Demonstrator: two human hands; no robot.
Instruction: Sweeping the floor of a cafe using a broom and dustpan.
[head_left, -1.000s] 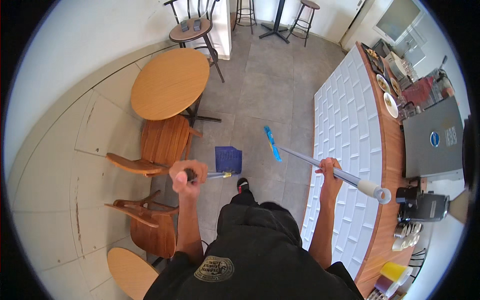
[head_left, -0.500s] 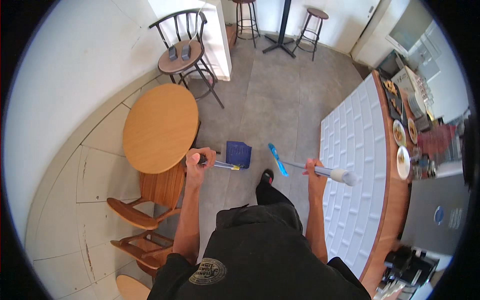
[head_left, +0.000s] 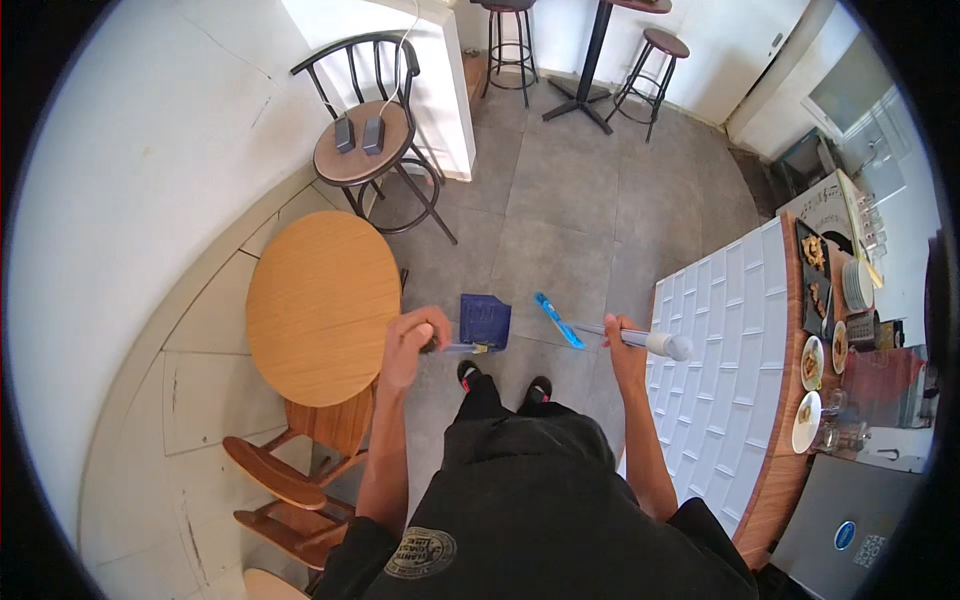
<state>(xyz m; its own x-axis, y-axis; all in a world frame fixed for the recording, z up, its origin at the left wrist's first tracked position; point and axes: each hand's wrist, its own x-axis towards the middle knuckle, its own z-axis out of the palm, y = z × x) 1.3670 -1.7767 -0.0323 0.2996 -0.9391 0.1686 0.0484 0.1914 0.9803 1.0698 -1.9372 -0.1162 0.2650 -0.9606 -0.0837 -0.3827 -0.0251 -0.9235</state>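
My left hand (head_left: 412,345) is closed around the dark grip of a long-handled dustpan. Its blue pan (head_left: 485,320) is down at the grey floor, left of centre. The pan's handle is pale, with a yellow patch where it joins. My right hand (head_left: 624,342) grips the pale shaft of a broom (head_left: 662,345), whose thick whitish end sticks out to the right. The narrow bright blue broom head (head_left: 558,320) hangs low, slanted, a little right of the pan and apart from it. Whether bristles touch the floor I cannot tell.
A round wooden table (head_left: 322,305) and wooden chairs (head_left: 325,435) stand close on my left. Beyond is a black-framed high chair (head_left: 365,135) holding two small grey boxes. On my right runs a white-tiled counter (head_left: 715,320) carrying plates of food. Stools (head_left: 655,75) stand far ahead.
I have moved forward, and the table and counter sit lower in view. Both my shoes show now. The dustpan and broom have come along, still in my hands.
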